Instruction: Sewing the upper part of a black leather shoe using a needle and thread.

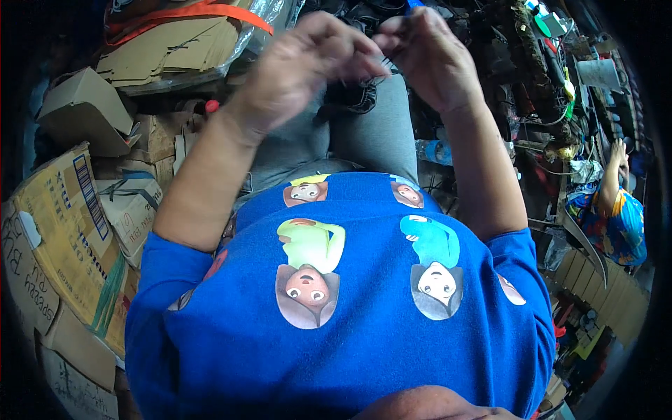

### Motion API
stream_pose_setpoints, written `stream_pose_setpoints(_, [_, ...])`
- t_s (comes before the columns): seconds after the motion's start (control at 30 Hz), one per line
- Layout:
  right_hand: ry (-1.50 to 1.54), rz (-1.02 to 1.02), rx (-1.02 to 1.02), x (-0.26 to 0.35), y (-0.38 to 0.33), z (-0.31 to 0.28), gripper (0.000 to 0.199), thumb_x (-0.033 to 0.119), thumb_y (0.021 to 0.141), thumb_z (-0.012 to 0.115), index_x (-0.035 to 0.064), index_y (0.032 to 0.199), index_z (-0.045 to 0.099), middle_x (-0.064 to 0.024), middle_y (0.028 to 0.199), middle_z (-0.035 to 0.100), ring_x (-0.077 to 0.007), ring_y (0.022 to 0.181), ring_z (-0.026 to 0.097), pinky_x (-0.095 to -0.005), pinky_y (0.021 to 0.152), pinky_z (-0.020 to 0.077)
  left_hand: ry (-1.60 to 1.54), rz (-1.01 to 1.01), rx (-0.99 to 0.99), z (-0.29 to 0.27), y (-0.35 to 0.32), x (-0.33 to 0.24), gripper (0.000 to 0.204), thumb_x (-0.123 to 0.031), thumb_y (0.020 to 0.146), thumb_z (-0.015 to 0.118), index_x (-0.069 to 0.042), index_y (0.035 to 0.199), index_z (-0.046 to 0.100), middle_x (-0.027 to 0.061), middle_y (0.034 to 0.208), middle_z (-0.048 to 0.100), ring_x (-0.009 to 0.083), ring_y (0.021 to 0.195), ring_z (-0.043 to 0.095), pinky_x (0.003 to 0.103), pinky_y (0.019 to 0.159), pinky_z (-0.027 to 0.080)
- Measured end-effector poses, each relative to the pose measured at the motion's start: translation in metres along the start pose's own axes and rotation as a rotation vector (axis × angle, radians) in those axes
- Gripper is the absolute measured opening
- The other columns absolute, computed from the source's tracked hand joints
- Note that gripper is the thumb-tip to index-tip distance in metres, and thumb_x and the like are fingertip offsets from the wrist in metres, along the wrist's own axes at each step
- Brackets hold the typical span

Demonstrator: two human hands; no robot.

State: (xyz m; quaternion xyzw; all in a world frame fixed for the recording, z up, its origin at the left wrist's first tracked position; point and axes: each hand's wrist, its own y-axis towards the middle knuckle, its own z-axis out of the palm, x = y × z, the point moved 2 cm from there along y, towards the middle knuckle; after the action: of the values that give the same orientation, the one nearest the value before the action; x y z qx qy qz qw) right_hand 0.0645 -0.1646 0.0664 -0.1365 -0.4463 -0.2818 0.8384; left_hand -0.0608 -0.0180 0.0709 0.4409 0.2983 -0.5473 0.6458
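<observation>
Your left hand point(308, 59) and right hand point(427, 56) are raised together above your lap, fingertips nearly meeting at the top centre of the view. Between them runs a thin dark wire point(388, 66), pinched at its left end by the left fingertips and at its right end by the right; both hands are closed on it, fingers curled inward. The wire itself is small and blurred, so its exact kind cannot be told. It sits at the tips of both hands, not in either palm, and stands clear of the lap below.

Directly under the hands, on your grey trousers point(378, 133), lies a black tangle point(350, 98) of cords or similar parts, just below the left hand and apart from it. Your blue shirt point(350, 336) with printed cartoon figures fills the lower half of the view.

To your left, cardboard boxes point(63, 231) are stacked, some flattened, with an orange strap point(189, 12) across the upper pile. To your right, a cluttered shelf point(539, 77) of dark tools and cables runs along the upper edge, and a plastic bottle point(434, 150) lies near your right forearm. Further right, another person point(616, 210) in a bright patterned shirt sits well apart from your hands.
</observation>
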Motion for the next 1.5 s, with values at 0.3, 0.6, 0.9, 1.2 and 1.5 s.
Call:
stream_pose_setpoints(0.3, [-1.591,0.246,-0.114,0.033,-0.077,-0.096,0.026,0.029,0.091,0.057,0.0037,0.089,0.061,-0.0081,0.076,0.060,-0.0164,0.066,0.055,-0.0309,0.068,0.0470,1.414,-0.004,-0.184,-0.075,-0.097,0.008,0.015,-0.016,0.086,0.059,-0.003,0.092,0.054,0.0163,0.079,0.061,0.0337,0.071,0.061,0.041,0.063,0.046])
stream_pose_setpoints(0.6, [-1.458,0.413,-0.267,0.012,-0.086,-0.167,0.026,0.029,0.089,0.060,0.0032,0.088,0.059,-0.0051,0.072,0.056,-0.0126,0.064,0.049,-0.0302,0.059,0.0418,0.884,-0.528,-0.497,-0.125,-0.190,0.022,0.026,-0.016,0.090,0.056,0.000,0.110,0.059,0.0024,0.072,0.057,0.0138,0.071,0.057,0.026,0.067,0.045])
stream_pose_setpoints(0.9, [-0.849,0.397,-0.716,0.017,-0.121,-0.220,0.048,0.038,0.092,0.053,0.0038,0.126,0.052,-0.0117,0.107,0.061,-0.0165,0.098,0.056,-0.0262,0.087,0.0422,1.573,-0.489,-0.133,-0.040,-0.076,-0.049,0.063,-0.005,0.077,0.064,-0.012,0.135,0.042,0.0187,0.122,0.054,0.0354,0.107,0.055,0.038,0.091,0.044])
stream_pose_setpoints(1.2, [-1.240,0.163,-0.573,0.015,-0.139,-0.139,0.044,0.021,0.083,0.067,0.0085,0.124,0.056,-0.0102,0.110,0.061,-0.0194,0.096,0.060,-0.0300,0.086,0.0465,1.685,-0.129,0.700,-0.018,0.092,0.051,0.033,0.000,0.072,0.058,-0.018,0.100,0.067,0.0020,0.106,0.064,0.0235,0.109,0.056,0.051,0.101,0.036])
stream_pose_setpoints(1.5, [-0.983,-0.445,-0.429,0.024,-0.100,-0.024,0.033,0.015,0.079,0.072,0.0048,0.108,0.058,-0.0066,0.083,0.063,-0.0110,0.071,0.060,-0.0267,0.068,0.0494,1.701,-0.087,0.080,0.019,0.104,-0.017,0.026,-0.021,0.069,0.071,-0.001,0.073,0.054,0.0145,0.074,0.059,0.0291,0.074,0.059,0.036,0.068,0.047])
